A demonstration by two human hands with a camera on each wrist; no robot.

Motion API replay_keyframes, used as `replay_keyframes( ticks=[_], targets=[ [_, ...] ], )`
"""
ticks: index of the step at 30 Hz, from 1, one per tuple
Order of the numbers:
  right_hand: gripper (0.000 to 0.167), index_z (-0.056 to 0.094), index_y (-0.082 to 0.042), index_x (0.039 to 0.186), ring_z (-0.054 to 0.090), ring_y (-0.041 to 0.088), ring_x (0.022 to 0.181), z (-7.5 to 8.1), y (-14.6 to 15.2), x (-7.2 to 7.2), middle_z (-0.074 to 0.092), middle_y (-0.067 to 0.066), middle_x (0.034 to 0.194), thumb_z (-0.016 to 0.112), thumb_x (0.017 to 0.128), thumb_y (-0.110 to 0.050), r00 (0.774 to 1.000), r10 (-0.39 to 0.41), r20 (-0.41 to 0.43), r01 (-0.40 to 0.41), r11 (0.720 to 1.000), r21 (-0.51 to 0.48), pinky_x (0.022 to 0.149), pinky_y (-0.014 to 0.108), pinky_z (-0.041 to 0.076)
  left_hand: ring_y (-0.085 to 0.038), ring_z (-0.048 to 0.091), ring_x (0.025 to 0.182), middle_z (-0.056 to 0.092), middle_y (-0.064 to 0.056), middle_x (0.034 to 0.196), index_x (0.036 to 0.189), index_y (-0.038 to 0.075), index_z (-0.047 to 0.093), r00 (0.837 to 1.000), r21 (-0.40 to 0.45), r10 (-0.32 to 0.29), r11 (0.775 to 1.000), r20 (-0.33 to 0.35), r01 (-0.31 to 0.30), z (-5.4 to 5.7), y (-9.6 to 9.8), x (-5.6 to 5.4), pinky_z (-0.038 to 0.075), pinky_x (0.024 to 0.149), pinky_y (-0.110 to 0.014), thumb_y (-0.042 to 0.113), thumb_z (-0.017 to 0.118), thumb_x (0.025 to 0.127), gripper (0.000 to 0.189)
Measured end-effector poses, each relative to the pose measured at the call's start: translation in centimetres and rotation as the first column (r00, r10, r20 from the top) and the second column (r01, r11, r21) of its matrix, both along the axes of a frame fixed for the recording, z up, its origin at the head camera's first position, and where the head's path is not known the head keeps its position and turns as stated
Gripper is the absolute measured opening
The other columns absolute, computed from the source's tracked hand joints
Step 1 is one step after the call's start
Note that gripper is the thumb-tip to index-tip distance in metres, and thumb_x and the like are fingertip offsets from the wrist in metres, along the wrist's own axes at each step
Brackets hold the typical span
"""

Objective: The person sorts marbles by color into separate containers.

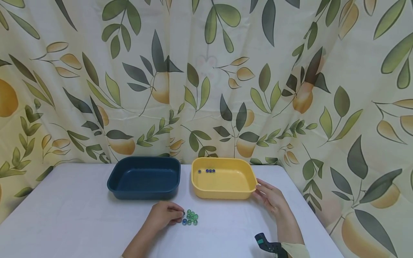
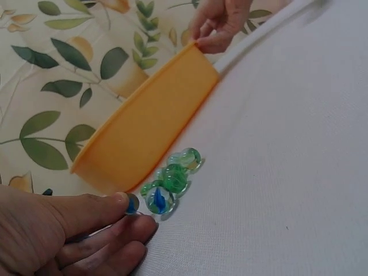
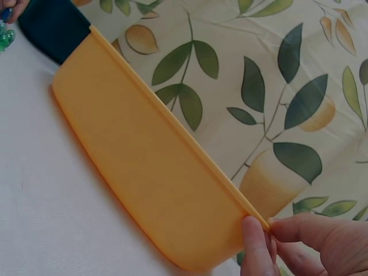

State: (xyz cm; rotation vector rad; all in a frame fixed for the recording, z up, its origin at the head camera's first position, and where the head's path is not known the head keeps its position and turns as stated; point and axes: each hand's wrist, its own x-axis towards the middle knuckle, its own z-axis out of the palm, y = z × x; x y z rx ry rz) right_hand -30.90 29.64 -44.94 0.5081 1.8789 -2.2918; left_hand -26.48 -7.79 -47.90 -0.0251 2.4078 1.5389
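Between thumb and fingertips, my left hand pinches a blue glass marble, partly covered by the fingers. Right beside it on the white cloth lies a cluster of clear green marbles, along with a blue-swirled marble at its near edge. My right hand grips the right rim of a yellow plastic tub, thumb on one side and fingers on the other, as the right wrist view shows. Several dark blue marbles sit inside the tub toward its back left.
A dark blue tub stands left of the yellow one, a narrow gap between them. Behind the white-covered table hangs a leaf-patterned curtain. A black device is at the right wrist.
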Motion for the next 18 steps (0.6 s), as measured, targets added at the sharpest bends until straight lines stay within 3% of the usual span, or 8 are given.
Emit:
replay_keyframes(
  ticks=[6,13,18],
  targets=[
    [0.058,0.03,-0.003,0.153,0.065,0.01,0.101,-0.01,0.02,0.12,0.027,0.02,0.158,0.052,0.1,-0.004,1.0,0.001,0.004,-0.001,1.0,0.001,0.093,0.021,0.054,-0.012,0.07,0.073,0.074,-0.004,0.082,0.098,0.002,0.075,1.0,0.029,0.003,1.0,0.013,-0.003,-0.13,-0.13,-0.07,0.062,0.066,-0.028,0.006,0.073,0.086,0.012],
    [0.057,0.031,-0.006,0.153,0.061,0.016,0.115,0.04,-0.09,0.04,0.028,0.019,0.158,0.053,0.1,-0.006,1.0,-0.002,0.017,0.001,1.0,0.018,0.097,0.023,0.052,-0.012,0.07,0.072,0.074,-0.005,0.08,0.098,0.001,0.074,1.0,0.049,0.016,0.999,0.022,-0.017,-0.3,-0.18,-0.06,0.062,0.066,-0.028,0.008,0.075,0.085,0.014],
    [0.057,0.031,-0.006,0.153,0.063,0.014,0.111,0.06,-0.12,0.1,0.028,0.02,0.158,0.052,0.101,-0.006,1.0,0.003,0.008,-0.003,1.0,0.003,0.099,0.025,0.051,-0.012,0.07,0.072,0.074,-0.006,0.08,0.097,0.0,0.074,1.0,0.056,0.022,0.998,0.018,-0.023,-0.1,-0.25,0.11,0.062,0.066,-0.029,0.007,0.074,0.086,0.014]
  ],
)
